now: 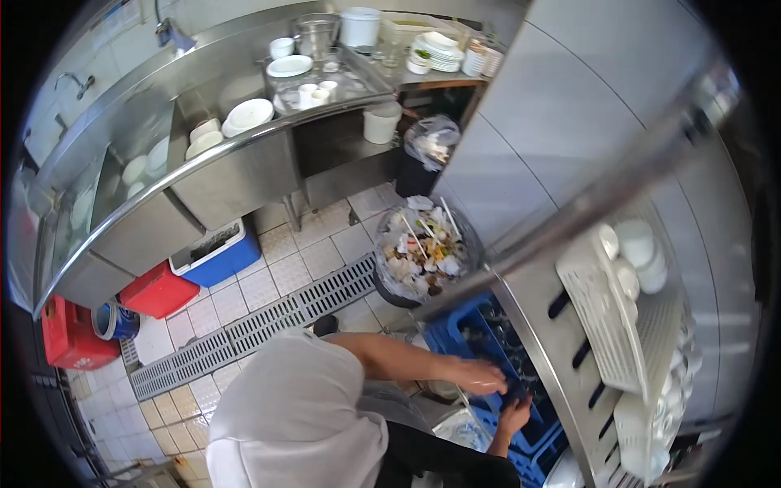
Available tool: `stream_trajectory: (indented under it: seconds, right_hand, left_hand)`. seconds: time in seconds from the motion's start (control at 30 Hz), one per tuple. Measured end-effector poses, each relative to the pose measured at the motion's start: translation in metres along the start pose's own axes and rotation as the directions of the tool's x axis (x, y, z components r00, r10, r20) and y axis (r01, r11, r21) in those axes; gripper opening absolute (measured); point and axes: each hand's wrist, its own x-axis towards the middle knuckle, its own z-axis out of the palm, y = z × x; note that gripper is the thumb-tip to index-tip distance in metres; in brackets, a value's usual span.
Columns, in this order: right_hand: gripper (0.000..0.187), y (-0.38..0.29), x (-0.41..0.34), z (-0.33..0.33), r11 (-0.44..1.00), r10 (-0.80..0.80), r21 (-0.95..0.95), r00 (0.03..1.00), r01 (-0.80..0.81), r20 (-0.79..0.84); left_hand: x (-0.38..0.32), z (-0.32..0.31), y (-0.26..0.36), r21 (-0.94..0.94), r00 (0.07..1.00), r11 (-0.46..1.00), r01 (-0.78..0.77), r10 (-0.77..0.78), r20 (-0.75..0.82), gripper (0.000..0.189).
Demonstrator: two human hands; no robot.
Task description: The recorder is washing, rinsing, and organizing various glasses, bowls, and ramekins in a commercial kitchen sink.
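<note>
My left hand (pixel 482 376) reaches over a blue plastic dish rack (pixel 467 320) at the lower right, its palm down. Close below it is my right hand (pixel 515 416), its fingers bent at a small dark object (pixel 514 390) between the two hands. This object may be a cup or glass, but its kind and which hand grips it cannot be told. Dark, round-rimmed glasses or cups (pixel 501 329) seem to stand in the rack compartments. A clear plastic bag (pixel 460 429) lies beside the rack, left of my right hand.
A steel shelf (pixel 537 341) with white plastic baskets (pixel 604 317) of dishes rises at right. Above my arms stands a bin (pixel 421 256) heaped with food waste. Steel sinks (pixel 238 183) with white dishes, a blue cool box (pixel 229 262) and a floor drain grate (pixel 268 326) lie to the left.
</note>
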Motion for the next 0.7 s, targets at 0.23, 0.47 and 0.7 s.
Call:
stream_trajectory:
  seconds: [0.23, 0.47, 0.7]
  right_hand:
    - [0.024, -0.048, -0.036, 0.052, 0.859, -0.31, -0.499, 0.892, 0.114, -0.329]
    - [0.013, -0.355, -0.063, 0.179, 0.884, -0.401, 0.385, 0.854, 0.265, 0.331]
    - [0.011, -0.642, 0.075, 0.27, 0.524, -0.731, 0.574, 0.678, 0.63, -0.076]
  left_hand:
    - [-0.307, -0.266, -0.075, 0.195, 0.822, 0.856, 0.478, -0.358, -0.444, 0.016]
    - [-0.417, -0.623, -0.104, 0.24, 0.259, 0.409, 0.881, 0.009, -0.966, 0.028]
    - [-0.425, -0.767, -0.193, 0.353, 0.24, -0.13, 0.926, -0.518, -0.821, 0.044]
